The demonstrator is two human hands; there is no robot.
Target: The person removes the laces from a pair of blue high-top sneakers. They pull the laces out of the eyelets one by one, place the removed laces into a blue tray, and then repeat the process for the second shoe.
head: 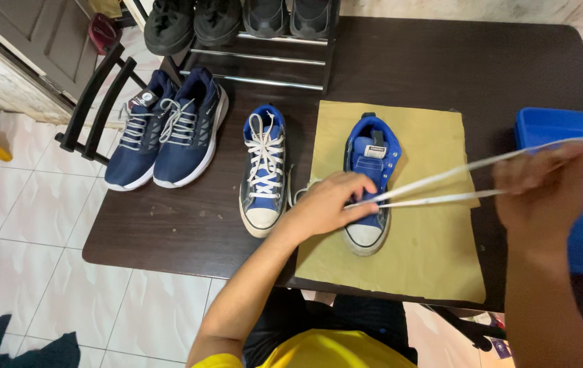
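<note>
On dark wooden table (441,61), tan mat (434,252), white tiled floor (46,232)

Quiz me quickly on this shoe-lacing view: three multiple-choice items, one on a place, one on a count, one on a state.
1. Where does the unlaced blue canvas high-top sneaker stand?
A. on the tan paper sheet
B. in the blue plastic bin
C. on the white tiled floor

2. How many shoes stand on the dark wooden table?
A. two
B. four
C. six

3. What is the state of the white flat shoelace?
A. coiled loose on the table
B. pulled taut between both hands
C. tied in a bow

Answers:
1 A: the sneaker rests on the tan sheet.
2 B: the navy mesh running shoes, two of them, the laced blue canvas sneaker and the unlaced one.
3 B: the left hand pins it at the sneaker while the right hand draws both strands out.
</note>
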